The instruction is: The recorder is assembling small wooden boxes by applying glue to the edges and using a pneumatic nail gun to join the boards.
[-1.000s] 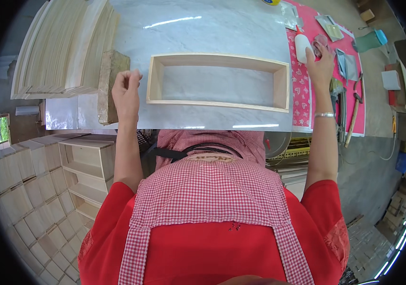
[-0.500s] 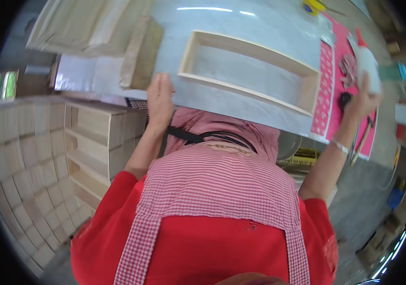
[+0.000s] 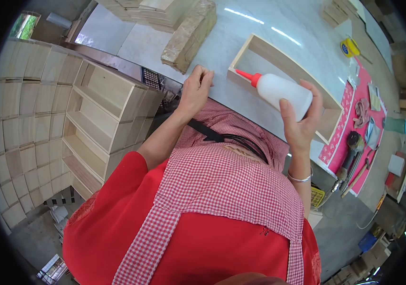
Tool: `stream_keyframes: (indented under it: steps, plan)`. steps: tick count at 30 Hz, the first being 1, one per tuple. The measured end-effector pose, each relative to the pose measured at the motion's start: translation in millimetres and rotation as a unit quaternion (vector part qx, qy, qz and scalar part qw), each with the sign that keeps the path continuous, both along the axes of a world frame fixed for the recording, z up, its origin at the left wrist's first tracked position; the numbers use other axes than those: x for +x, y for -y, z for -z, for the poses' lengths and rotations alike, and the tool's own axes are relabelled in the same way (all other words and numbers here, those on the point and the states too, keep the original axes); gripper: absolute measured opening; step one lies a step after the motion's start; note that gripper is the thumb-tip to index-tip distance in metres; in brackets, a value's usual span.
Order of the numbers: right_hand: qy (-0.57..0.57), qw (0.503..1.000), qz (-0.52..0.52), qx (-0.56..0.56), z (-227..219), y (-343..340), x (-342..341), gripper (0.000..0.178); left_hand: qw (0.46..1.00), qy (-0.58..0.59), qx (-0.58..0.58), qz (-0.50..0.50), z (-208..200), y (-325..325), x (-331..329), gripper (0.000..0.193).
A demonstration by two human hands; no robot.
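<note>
My right hand [image 3: 301,122] holds a white squeeze bottle [image 3: 281,90] with a red nozzle, lying sideways with the nozzle pointing left, over the near edge of an open wooden box frame [image 3: 255,47] on the pale tabletop [image 3: 222,42]. My left hand [image 3: 195,89] rests on the table's near edge, fingers curled, just left of the frame's corner and below a rough wooden block [image 3: 189,35]. A silver bangle sits on my right wrist. My red top and checked apron fill the lower view.
Stacks of finished wooden shelf boxes [image 3: 103,109] stand at the left. A pink mat [image 3: 350,128] at the right carries hand tools and rags. A yellow tape roll [image 3: 349,47] lies farther back. Thin boards [image 3: 150,9] are piled at the table's far left.
My right hand picked the white bottle up from the pink mat and brought it left over the frame. My left hand left the wooden block and came to the table edge. The view tilted.
</note>
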State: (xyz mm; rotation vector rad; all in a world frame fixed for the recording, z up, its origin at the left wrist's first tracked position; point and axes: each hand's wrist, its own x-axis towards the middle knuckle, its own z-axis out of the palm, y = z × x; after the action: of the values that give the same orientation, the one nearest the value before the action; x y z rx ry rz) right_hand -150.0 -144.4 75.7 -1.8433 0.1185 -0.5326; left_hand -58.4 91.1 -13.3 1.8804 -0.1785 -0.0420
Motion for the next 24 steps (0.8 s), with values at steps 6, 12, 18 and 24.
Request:
stream_keyframes:
  steps: [6,12,18,24]
  plan:
    - [-0.013,0.999,-0.004,-0.029,4.3,-10.4,12.7,0.05,0.999,-0.026,-0.005,0.038,5.9,-9.7,0.5,0.023]
    - [-0.026,0.998,0.001,-0.057,3.5,-11.9,19.8,0.046,0.998,-0.034,0.006,0.048,5.1,-9.2,-0.5,0.023]
    - [0.029,0.993,0.04,-0.107,8.7,-6.0,35.3,0.05,0.998,-0.025,0.007,0.054,7.1,-10.9,-0.8,0.024]
    - [0.045,0.986,0.063,-0.149,4.2,-1.6,50.3,0.049,0.998,-0.01,0.011,0.062,7.5,-12.1,-0.6,0.026]
